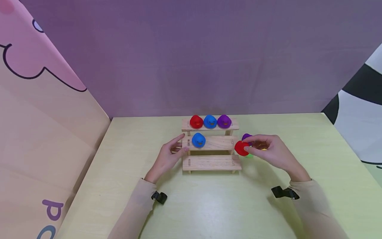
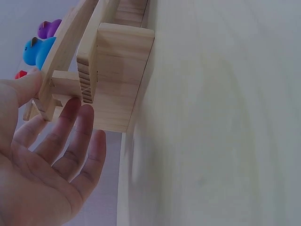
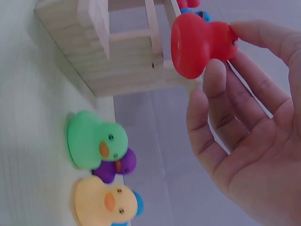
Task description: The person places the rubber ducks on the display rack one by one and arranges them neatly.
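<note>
A three-step wooden stand (image 1: 212, 162) is on the table. My left hand (image 1: 167, 157) holds the left end of its middle step, thumb at the front edge and index finger at the back. In the left wrist view the other fingers of that hand (image 2: 56, 165) spread below the step. My right hand (image 1: 273, 151) pinches a red rubber duck (image 3: 193, 44) in the air beside the middle step's right end. A blue rubber duck (image 1: 198, 140) sits on that step, toward the left. Along the top step stand a red duck (image 1: 196, 121), a blue duck (image 1: 210, 121) and a purple duck (image 1: 224, 121).
On the table right of the stand, partly under my right hand, stand a green duck (image 3: 89, 141), a purple duck (image 3: 107, 172), a yellow duck (image 3: 89, 202) and something blue (image 3: 138, 202) behind it. A purple backdrop (image 1: 209, 66) rises at the table's back edge.
</note>
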`<state>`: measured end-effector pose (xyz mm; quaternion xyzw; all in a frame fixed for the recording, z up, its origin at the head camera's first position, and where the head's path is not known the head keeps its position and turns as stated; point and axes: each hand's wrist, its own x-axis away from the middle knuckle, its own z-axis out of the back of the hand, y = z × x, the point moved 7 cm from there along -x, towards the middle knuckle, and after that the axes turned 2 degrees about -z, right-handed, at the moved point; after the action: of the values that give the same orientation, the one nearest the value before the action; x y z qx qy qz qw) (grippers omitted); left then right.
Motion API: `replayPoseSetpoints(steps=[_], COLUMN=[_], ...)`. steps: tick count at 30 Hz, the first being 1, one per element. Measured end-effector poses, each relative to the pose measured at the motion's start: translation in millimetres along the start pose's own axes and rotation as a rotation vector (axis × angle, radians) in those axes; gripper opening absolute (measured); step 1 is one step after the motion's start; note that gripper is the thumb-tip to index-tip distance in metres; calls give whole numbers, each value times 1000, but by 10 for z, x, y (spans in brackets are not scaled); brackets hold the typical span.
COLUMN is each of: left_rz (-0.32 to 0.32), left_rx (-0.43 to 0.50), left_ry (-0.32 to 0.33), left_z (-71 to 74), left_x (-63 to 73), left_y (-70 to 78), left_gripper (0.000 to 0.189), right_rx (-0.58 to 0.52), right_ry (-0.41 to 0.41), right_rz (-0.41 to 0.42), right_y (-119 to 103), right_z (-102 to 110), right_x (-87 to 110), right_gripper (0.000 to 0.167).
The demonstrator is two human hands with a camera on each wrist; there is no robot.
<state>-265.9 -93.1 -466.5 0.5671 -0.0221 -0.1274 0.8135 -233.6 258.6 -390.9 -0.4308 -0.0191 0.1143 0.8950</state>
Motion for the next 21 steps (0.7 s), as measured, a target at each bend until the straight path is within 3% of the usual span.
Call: replayPoseSetpoints(steps=[10, 21], left_rz=[7, 1], left_rx=[-1, -2], left_ry=[2, -4], left_z=[5, 1], left_x=[11, 6], left_y=[-1, 1], left_gripper=[62, 62], right_rx=[-97, -106], right_ry=[11, 37], right_rz=[21, 35], right_y=[-189, -336], right_z=[-217, -396], right_x=[-131, -287], right_gripper=[29, 33])
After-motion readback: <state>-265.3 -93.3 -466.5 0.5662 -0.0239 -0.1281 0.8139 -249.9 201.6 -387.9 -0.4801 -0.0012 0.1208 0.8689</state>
